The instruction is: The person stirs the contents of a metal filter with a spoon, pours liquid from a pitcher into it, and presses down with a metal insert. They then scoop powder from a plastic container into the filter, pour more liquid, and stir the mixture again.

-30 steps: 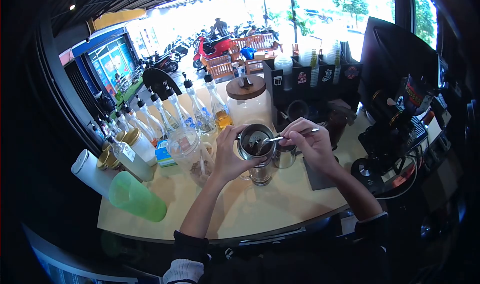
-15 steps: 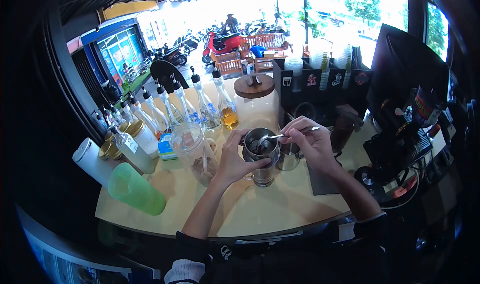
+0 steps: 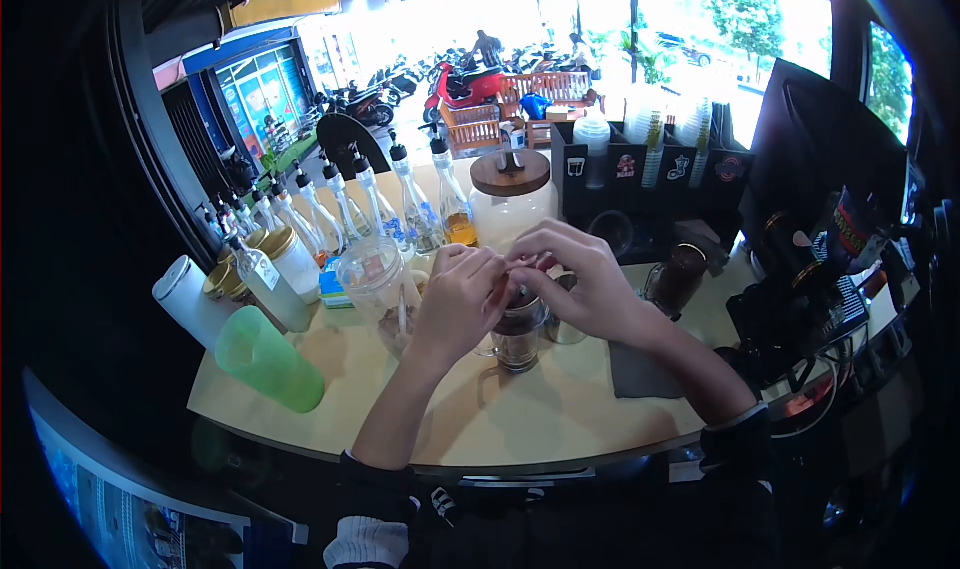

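My left hand and my right hand meet over a metal cup, fingers closed in a pinch. What they pinch is too small and covered to make out. The metal cup sits on a glass mug with a clear handle; my fingers hide most of its opening. Beside my left hand stands a clear plastic jar with brown contents and a handle sticking up inside. A shiny metal container is partly hidden behind my right hand. No spoon shows clearly.
Pump-topped bottles line the counter's back left. A green tumbler leans at front left. Behind my hands stands a wooden-lidded jar. To the right are a black cup holder, a dark cloth and black equipment.
My left hand has left the metal cup's side and risen to its rim. My right hand has come in to meet it, and the spoon no longer shows. The view has shifted slightly.
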Available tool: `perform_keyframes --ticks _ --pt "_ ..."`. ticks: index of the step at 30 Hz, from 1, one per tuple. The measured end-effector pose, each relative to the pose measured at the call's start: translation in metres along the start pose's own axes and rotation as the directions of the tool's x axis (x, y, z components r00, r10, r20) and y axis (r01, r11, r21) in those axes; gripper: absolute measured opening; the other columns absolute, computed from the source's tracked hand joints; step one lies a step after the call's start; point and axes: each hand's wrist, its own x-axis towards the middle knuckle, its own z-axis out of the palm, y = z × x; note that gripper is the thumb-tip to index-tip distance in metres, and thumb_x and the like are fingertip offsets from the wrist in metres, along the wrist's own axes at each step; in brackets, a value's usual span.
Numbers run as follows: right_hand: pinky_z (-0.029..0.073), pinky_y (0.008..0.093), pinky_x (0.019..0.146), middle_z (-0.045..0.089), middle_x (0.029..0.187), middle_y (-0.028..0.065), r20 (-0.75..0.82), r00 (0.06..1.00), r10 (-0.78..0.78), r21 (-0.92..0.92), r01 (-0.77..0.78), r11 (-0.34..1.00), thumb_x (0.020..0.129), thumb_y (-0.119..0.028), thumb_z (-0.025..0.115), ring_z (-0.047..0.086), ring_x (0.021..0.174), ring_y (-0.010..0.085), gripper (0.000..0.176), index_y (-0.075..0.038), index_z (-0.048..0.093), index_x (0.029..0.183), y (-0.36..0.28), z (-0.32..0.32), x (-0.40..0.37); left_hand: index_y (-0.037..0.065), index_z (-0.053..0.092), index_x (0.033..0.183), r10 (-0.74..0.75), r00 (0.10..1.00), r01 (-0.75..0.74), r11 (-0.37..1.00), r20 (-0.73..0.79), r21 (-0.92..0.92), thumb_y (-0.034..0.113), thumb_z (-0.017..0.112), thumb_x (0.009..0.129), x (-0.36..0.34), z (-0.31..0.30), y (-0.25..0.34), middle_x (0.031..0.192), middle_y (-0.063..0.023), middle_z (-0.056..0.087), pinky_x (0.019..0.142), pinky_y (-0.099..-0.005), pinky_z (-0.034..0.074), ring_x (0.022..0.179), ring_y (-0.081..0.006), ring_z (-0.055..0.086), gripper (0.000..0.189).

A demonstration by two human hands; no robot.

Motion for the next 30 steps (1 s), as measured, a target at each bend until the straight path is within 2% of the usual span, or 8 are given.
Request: perform_keyframes --ticks 4,6,8,10,14,16,23,30 --pt "0.05 0.0281 0.066 0.06 0.087 0.0109 -0.166 0.98 0.11 0.096 -0.095 0.991 0.086 -0.01 0.064 0.062 0.073 0.0165 0.017 0.001 0.058 0.098 0.021 -0.014 -0.015 0.005 0.064 0.094 -0.028 0.998 0.027 0.999 -0.058 -0.018 0.012 0.064 0.085 0.002 -0.002 -0.002 0.078 -0.0065 0.06 0.081 -0.0373 0.042 0.076 -0.0256 0.059 0.012" --pt "0.05 0.0297 0.066 0.062 0.09 0.0127 -0.133 0.872 0.471 0.081 -0.464 0.882 0.087 -0.01 0.063 0.062 0.072 0.018 0.017 0.003 0.058 0.097 0.048 -0.025 -0.035 0.004 0.065 0.092 -0.14 0.986 0.13 0.986 -0.095 -0.099 0.01 0.063 0.086 0.001 -0.008 0.0 0.077 -0.007 0.062 0.079 -0.0374 0.043 0.075 -0.0252 0.06 0.009" --pt "0.05 0.0318 0.065 0.063 0.085 0.0133 -0.134 0.895 0.425 -0.099 -0.438 0.893 0.088 -0.01 0.061 0.061 0.071 0.0201 0.017 0.004 0.058 0.096 0.098 -0.024 -0.072 0.004 0.066 0.093 -0.185 0.974 0.168 0.977 -0.13 -0.131 0.009 0.063 0.085 -0.001 -0.007 -0.003 0.076 -0.0074 0.063 0.077 -0.0374 0.044 0.073 -0.025 0.06 0.01" --pt "0.048 0.033 0.066 0.062 0.078 0.0128 -0.075 0.786 0.613 -0.12 -0.618 0.777 0.09 -0.013 0.059 0.061 0.07 0.023 0.018 0.004 0.059 0.095 0.119 -0.022 -0.102 0.004 0.067 0.094 -0.226 0.96 0.2 0.966 -0.164 -0.164 0.008 0.063 0.085 -0.003 -0.006 -0.006 0.075 -0.0077 0.063 0.075 -0.0374 0.044 0.072 -0.0248 0.06 0.01" --pt "0.047 0.0298 0.066 0.06 0.072 0.0092 -0.043 0.756 0.653 -0.127 -0.653 0.747 0.093 -0.018 0.056 0.059 0.068 0.018 0.02 0.002 0.058 0.092 0.132 -0.011 -0.133 0.001 0.069 0.096 -0.301 0.939 0.268 0.944 -0.169 -0.192 0.006 0.062 0.086 -0.005 -0.006 -0.007 0.078 -0.0104 0.069 0.066 -0.03 0.05 0.069 -0.0174 0.067 0.012" --pt "0.046 0.0271 0.064 0.058 0.072 0.004 0.036 0.664 0.746 0.149 -0.742 0.653 0.097 -0.019 0.052 0.055 0.067 0.0114 0.021 0.0 0.056 0.089 0.135 -0.009 -0.138 0.001 0.068 0.095 -0.323 0.931 0.284 0.934 -0.17 -0.216 0.006 0.062 0.086 -0.007 -0.006 -0.008 0.078 -0.0106 0.069 0.066 -0.0296 0.05 0.068 -0.0173 0.067 0.012" --pt "0.043 0.0237 0.065 0.054 0.074 -0.0007 -0.041 0.693 0.72 0.409 -0.645 0.645 0.098 -0.019 0.05 0.05 0.07 0.0061 0.02 -0.002 0.053 0.086 0.145 -0.004 -0.148 0.001 0.068 0.094 -0.348 0.917 0.302 0.926 -0.197 -0.228 0.006 0.065 0.084 -0.012 -0.008 -0.009 0.077 -0.0101 0.068 0.063 -0.029 0.05 0.066 -0.0162 0.066 0.012" --pt "0.035 0.0211 0.056 0.048 0.069 -0.0025 -0.22 0.809 0.545 0.16 -0.521 0.838 0.098 -0.016 0.051 0.041 0.065 0.0029 0.019 -0.003 0.049 0.084 0.122 -0.037 -0.105 0.002 0.067 0.092 -0.385 0.896 0.318 0.904 -0.22 -0.287 0.006 0.066 0.082 -0.018 -0.007 -0.011 0.078 -0.0102 0.068 0.062 -0.0306 0.049 0.064 -0.0167 0.064 0.011"
